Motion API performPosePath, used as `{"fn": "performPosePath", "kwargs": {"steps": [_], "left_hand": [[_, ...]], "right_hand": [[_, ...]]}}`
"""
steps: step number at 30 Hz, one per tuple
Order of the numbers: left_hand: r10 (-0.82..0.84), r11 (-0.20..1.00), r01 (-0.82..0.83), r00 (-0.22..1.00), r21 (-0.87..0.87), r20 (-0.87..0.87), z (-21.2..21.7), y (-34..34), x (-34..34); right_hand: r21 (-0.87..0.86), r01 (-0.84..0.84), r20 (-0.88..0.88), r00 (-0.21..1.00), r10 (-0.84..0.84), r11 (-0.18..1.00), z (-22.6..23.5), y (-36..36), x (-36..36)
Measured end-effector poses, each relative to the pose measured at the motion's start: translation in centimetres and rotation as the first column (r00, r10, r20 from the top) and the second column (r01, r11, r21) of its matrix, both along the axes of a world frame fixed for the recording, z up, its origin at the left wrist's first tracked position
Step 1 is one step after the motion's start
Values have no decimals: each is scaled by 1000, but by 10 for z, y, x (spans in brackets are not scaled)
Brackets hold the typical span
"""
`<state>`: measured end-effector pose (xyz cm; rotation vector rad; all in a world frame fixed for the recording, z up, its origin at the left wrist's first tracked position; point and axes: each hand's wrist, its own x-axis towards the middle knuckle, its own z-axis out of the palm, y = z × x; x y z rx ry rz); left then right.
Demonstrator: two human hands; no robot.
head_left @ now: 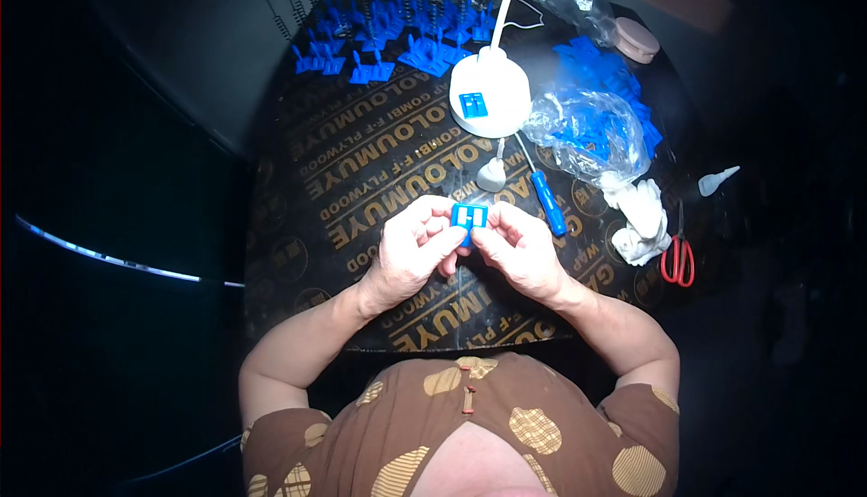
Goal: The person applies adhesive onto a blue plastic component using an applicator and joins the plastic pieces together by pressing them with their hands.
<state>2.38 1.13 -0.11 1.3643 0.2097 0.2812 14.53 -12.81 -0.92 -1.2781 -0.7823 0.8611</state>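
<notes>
Between both my hands, over the near middle of the table, is a small square blue plastic part with two white strips on its face. My left hand pinches its left side with thumb and fingers. On its right side, my right hand grips it the same way. Just beyond my fingers lies a small white bottle with a thin nozzle. A blue-handled screwdriver lies to the right of it. Further off, a similar blue part rests on the round white lamp base.
Several blue parts with upright springs stand at the far left. At the right are a clear plastic bag with blue pieces, a crumpled white cloth, red-handled scissors, a white nozzle piece and a round pinkish container.
</notes>
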Motion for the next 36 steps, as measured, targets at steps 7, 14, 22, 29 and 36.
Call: {"fn": "performPosePath", "kwargs": {"steps": [7,14,22,29,36], "left_hand": [[-10,1000,10,1000,20,-10,1,1,0],[-56,950,70,997,-304,57,-5,9,1],[-65,841,115,992,-528,111,-4,11,4],[-60,880,76,997,-470,49,-6,9,2],[-37,997,37,999,-64,7,-4,1,-1]], "right_hand": [[-1,-38,164,986,38,999,-9,-4,5],[-71,4,35,999,-1,997,15,-5,5],[-11,12,-105,994,-13,1000,6,-3,1],[-102,-43,-51,998,38,994,10,-5,3],[93,-66,87,994,58,993,-14,4,1]]}}
